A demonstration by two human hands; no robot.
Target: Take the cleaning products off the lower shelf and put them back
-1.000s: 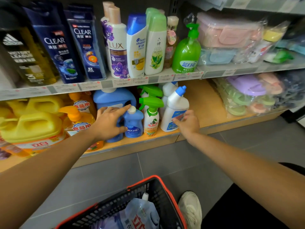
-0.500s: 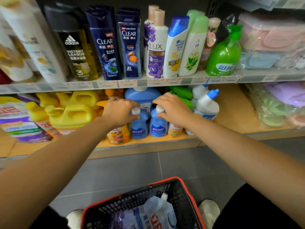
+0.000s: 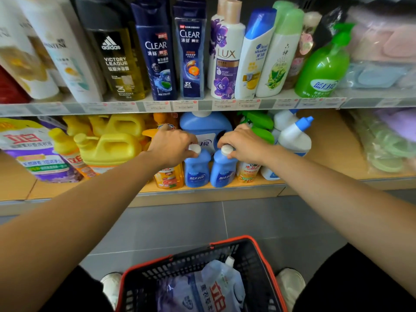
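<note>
Directly beneath the left hand (image 3: 171,145), the left blue bottle (image 3: 197,173) is standing upright at the front of the lower shelf (image 3: 258,191), its white cap being pinched by curled fingers. Just beside it, the right blue bottle (image 3: 222,173) is sitting under the right hand (image 3: 244,143), likewise gripped at the cap. Both long axes are running vertically, so a straight lift seems right.

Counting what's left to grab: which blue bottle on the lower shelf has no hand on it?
The big jug at the back. The left hand grips the left small bottle by its cap, the right hand the right small bottle.
</note>
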